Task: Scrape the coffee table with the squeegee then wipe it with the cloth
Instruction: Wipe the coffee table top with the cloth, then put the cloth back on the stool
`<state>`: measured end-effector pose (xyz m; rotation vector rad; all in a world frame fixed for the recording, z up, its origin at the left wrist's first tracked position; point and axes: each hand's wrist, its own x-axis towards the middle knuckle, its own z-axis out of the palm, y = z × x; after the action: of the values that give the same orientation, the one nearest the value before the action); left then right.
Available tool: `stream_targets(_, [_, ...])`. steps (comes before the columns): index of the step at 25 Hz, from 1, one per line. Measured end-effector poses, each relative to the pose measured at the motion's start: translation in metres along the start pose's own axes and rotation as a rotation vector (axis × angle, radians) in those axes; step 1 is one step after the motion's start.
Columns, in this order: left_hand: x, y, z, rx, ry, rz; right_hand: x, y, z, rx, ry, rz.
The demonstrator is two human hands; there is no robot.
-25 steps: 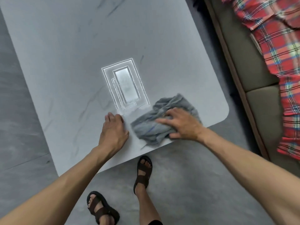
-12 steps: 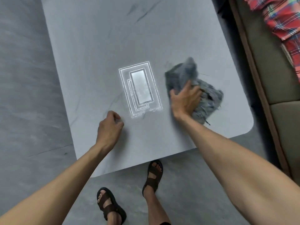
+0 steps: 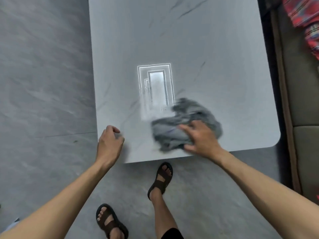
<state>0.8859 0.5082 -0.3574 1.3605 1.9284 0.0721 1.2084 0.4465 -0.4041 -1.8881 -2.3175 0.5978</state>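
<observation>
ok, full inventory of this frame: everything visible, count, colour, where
coffee table: 1, pale grey marble look, centre and top
light reflection: 1, white nested rectangles, on table centre
cloth: 1, grey, bunched, near table's front right corner
sofa: 1, olive-brown, right edge
plaid fabric: 1, red check, on sofa, top right
floor: grey tile, left and bottom
sandals: 2, dark brown, on feet, bottom centre
left hand: loosely curled, at table's front edge, empty
right hand: spread flat, pressing cloth

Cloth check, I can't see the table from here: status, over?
Right hand flat on grey cloth, near edge of coffee table. Left hand loosely curled, resting on the tabletop. No squeegee visible, nothing in the way.
</observation>
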Motion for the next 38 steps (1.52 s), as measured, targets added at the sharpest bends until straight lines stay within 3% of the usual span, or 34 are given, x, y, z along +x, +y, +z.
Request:
stream_targets(4, [-0.021,-0.032,-0.007,-0.075,-0.011,-0.030,-0.018,-0.010,0.006,0.029,0.271,0.993])
stream_targets(6, [-0.031,-0.062,-0.021,-0.106,0.002,-0.060,0.011,-0.056,0.014,0.086,0.287,1.242])
stream_targets(7, [-0.036,-0.080,-0.030,-0.118,0.009,-0.075,0.028,-0.085,0.019,0.124,0.279,1.270])
stream_targets(9, [-0.046,-0.121,-0.051,-0.167,-0.007,-0.105,0.053,-0.154,0.033,0.122,0.197,1.145])
stream_targets(12, [-0.060,-0.173,-0.079,-0.265,-0.099,-0.138,0.078,-0.265,0.058,0.101,0.034,0.786])
stream_targets(15, [-0.078,-0.234,-0.112,-0.392,-0.190,-0.144,0.091,-0.368,0.080,0.236,-0.123,0.593])
stream_targets(17, [-0.096,-0.273,-0.136,-0.422,-0.230,-0.113,0.087,-0.428,0.086,0.494,-0.213,0.583])
stream_targets(19, [-0.119,-0.306,-0.163,-0.407,-0.204,-0.068,0.073,-0.486,0.089,0.907,-0.246,0.687])
stream_targets(22, [-0.156,-0.351,-0.209,-0.328,-0.006,0.003,0.047,-0.566,0.089,1.339,-0.330,0.882])
stream_targets(26, [-0.207,-0.412,-0.264,-0.108,0.244,0.093,0.020,-0.644,0.092,1.604,-0.464,0.934])
stream_targets(29, [-0.244,-0.445,-0.294,0.038,0.335,0.214,-0.013,-0.673,0.104,1.423,-0.664,0.866])
stream_targets(31, [-0.273,-0.468,-0.313,0.170,0.333,0.255,-0.041,-0.686,0.114,0.981,-0.754,0.688])
stream_targets(34, [-0.318,-0.505,-0.327,0.339,0.279,0.232,-0.073,-0.707,0.127,0.274,-0.606,0.071])
stream_targets(36, [-0.351,-0.523,-0.330,0.381,0.239,0.208,-0.091,-0.735,0.131,0.171,-0.574,-0.409])
stream_targets(38, [-0.387,-0.540,-0.335,0.373,0.220,0.182,-0.108,-0.773,0.134,0.150,-0.640,-0.664])
